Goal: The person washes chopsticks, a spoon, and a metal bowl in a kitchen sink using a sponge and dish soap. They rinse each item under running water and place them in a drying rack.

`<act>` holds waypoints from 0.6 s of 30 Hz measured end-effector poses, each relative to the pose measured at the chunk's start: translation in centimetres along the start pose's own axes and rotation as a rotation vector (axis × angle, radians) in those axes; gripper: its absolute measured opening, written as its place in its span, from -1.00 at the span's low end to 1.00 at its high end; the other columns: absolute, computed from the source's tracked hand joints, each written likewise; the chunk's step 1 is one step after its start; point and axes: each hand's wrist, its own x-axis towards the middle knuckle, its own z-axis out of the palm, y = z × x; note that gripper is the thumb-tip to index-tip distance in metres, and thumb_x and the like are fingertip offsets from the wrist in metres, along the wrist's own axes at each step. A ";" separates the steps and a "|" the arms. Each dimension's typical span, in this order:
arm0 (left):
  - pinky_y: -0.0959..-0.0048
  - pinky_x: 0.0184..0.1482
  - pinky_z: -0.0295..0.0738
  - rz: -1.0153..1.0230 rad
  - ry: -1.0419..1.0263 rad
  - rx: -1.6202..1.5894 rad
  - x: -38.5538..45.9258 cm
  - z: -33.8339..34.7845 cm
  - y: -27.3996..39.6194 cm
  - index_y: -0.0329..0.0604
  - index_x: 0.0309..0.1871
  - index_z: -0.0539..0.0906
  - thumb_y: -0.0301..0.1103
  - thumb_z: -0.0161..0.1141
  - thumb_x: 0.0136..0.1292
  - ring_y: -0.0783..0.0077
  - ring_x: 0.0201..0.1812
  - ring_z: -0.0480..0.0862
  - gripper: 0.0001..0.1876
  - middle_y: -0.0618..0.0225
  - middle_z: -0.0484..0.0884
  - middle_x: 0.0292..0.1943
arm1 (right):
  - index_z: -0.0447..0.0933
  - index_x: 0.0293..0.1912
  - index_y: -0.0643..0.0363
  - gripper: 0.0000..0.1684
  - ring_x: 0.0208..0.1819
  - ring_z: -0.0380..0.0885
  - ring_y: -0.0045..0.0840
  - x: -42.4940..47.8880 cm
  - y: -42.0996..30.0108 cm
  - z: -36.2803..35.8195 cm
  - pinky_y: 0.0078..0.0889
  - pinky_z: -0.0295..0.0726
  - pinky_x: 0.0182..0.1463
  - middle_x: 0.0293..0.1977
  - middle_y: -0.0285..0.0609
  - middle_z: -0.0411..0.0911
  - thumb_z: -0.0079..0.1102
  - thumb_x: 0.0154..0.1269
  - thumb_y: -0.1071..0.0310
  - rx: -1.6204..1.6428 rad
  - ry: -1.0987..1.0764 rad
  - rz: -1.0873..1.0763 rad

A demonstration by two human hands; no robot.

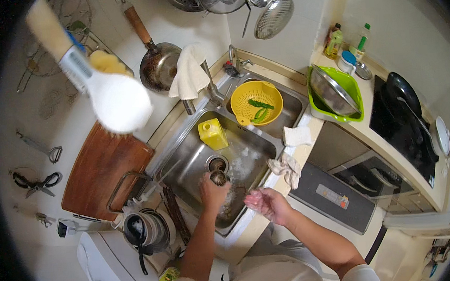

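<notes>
My left hand (213, 191) is closed around a small round metal item (220, 177), which looks like a sink strainer, though its exact kind is hard to tell. It is just in front of the drain opening (218, 163) of the stainless steel sink (183, 159). Over the sink's front right edge, my right hand (268, 206) is held palm up, wet, with its fingers apart and nothing in it. A yellow plastic container (213, 135) stands at the back of the basin. White suds (242, 164) lie on the basin floor to its right.
A yellow colander (238, 100) with green peppers (261, 104) sits over the second basin. A faucet (215, 96) carries a white cloth (190, 70). A sponge (297, 136) and a rag (287, 169) lie on the right edge. Stacked pots (147, 228) stand left. A white brush-like object (120, 104) hangs close at upper left.
</notes>
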 end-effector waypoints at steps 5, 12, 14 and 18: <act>0.19 0.20 0.35 -0.200 -0.094 0.074 9.0 5.7 -6.0 -0.42 0.19 0.34 -0.17 0.45 -0.18 -0.11 0.13 0.45 -0.15 -0.17 0.47 0.08 | 0.45 -0.10 0.35 -0.72 -0.02 0.55 -0.23 -0.5 -4.8 2.6 -0.21 0.47 0.24 -0.13 0.07 0.55 -0.02 0.33 0.31 -0.023 -0.008 0.062; 0.18 0.28 0.26 -0.258 -0.256 0.292 10.8 6.1 -5.0 -0.42 0.26 0.25 -0.01 0.46 -0.10 -0.04 0.27 0.33 -0.05 -0.12 0.37 0.21 | 0.43 -0.03 0.40 -0.64 0.00 0.54 -0.16 0.4 -8.7 2.7 -0.13 0.40 0.28 -0.10 0.11 0.54 0.02 0.25 0.35 -0.123 0.048 0.139; 0.17 0.32 0.20 -0.240 -0.132 0.190 10.2 6.4 -5.9 -0.44 0.29 0.22 -0.02 0.43 -0.05 -0.06 0.30 0.28 -0.06 -0.14 0.32 0.24 | 0.45 -0.05 0.39 -0.64 -0.02 0.54 -0.15 0.8 -10.0 2.5 -0.12 0.41 0.27 -0.12 0.11 0.55 0.05 0.21 0.36 -0.129 0.031 0.165; 0.14 0.35 0.13 -0.156 0.057 0.075 10.6 2.4 -2.1 -0.35 0.29 0.25 -0.06 0.38 0.04 -0.05 0.33 0.23 -0.16 -0.12 0.26 0.28 | 0.44 -0.06 0.37 -0.69 0.01 0.53 -0.20 2.0 -14.1 2.3 -0.15 0.45 0.25 -0.09 0.10 0.54 -0.02 0.31 0.34 -0.177 0.022 0.189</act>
